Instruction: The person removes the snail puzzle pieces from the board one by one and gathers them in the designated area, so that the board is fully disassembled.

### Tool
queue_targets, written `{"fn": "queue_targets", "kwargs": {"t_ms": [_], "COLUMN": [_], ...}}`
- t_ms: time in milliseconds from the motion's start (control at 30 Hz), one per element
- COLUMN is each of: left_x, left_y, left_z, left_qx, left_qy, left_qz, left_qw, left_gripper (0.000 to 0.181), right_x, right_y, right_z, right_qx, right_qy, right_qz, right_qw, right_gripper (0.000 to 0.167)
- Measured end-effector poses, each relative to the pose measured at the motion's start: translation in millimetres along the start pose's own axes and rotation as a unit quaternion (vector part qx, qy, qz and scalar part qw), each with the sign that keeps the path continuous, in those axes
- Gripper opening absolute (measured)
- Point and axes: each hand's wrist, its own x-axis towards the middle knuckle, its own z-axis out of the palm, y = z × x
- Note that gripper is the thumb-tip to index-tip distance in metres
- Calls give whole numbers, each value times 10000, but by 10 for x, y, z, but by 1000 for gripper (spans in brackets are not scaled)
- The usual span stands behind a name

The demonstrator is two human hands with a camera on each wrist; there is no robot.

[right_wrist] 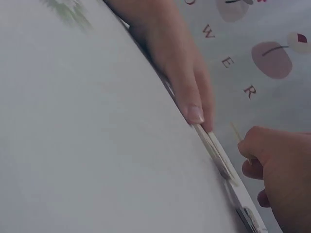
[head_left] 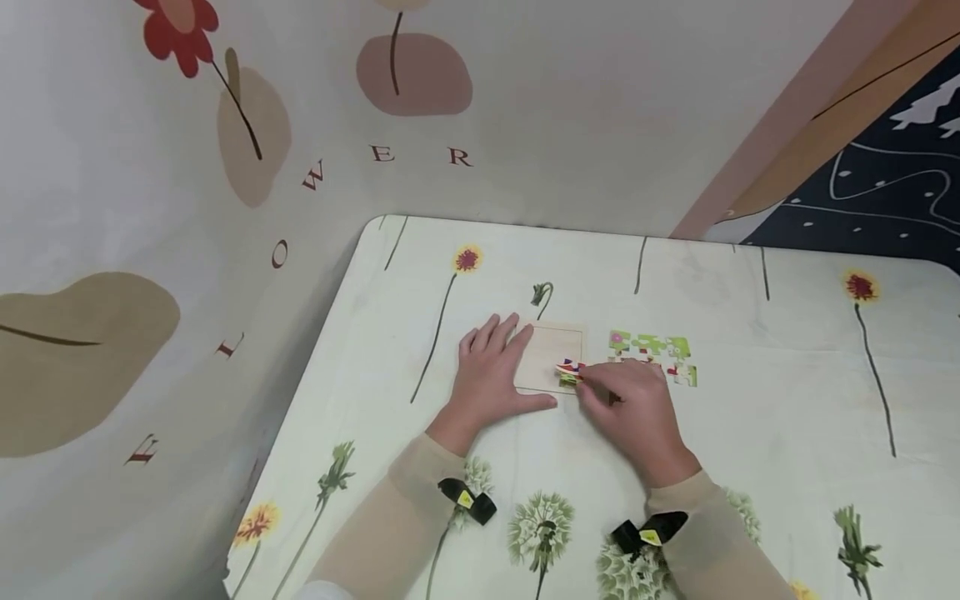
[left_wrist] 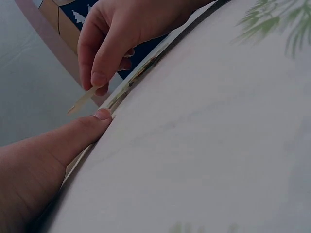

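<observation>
A pale wooden puzzle board (head_left: 551, 346) with a thin raised frame lies flat on the table. My left hand (head_left: 491, 375) rests along its left side with the fingers spread and the thumb stretched out near its front edge. Between thumb and fingers, my right hand (head_left: 636, 412) pinches a colourful jigsaw piece (head_left: 567, 367) over the board's front right corner. In the left wrist view that piece (left_wrist: 82, 101) is held tilted, apart from the surface. A green and yellow patch shows below it in the corner; its outline is partly hidden.
Several loose jigsaw pieces (head_left: 678, 346) lie right of the board, some hidden behind my right hand. They sit on a white flower-print tablecloth (head_left: 780, 400). A wall covering (head_left: 570, 150) with lettering rises behind the table's far edge.
</observation>
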Motion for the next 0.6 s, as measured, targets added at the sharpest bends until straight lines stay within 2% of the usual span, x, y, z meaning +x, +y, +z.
{"fn": "queue_targets", "kwargs": {"t_ms": [267, 467, 600], "left_x": [-13, -2, -1], "left_y": [19, 25, 21], "left_z": [-25, -26, -22], "left_qx": [-7, -29, -39], "left_qy": [-93, -46, -57], "left_qz": [-62, -11, -21], "left_qw": [9999, 10000, 10000], "left_gripper": [118, 118, 118], "right_x": [-152, -354, -442], "right_y": [178, 287, 368], "right_z": [-257, -526, -678], "right_qx": [31, -76, -162], "right_qy": [36, -24, -5], "right_qz": [32, 360, 349], "right_qw": [10000, 9993, 9993], "right_gripper": [15, 19, 20]}}
